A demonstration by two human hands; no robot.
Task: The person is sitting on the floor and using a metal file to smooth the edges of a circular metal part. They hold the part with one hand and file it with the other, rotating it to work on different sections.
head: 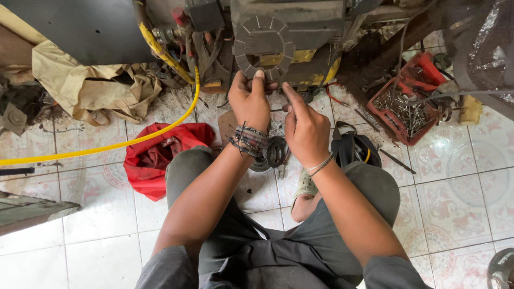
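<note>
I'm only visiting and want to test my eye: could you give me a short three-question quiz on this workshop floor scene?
1. True or false: the left hand touches the round grey notched disc.
2. What lies in the red tray? A) metal pins and nails B) fruit C) paint
3. What colour is the hose crossing the tiled floor?

Key: 1 true, its fingers rest on the disc's lower edge. 2 A. 3 yellow; it runs past the red cloth. The right hand is beside the left.
</note>
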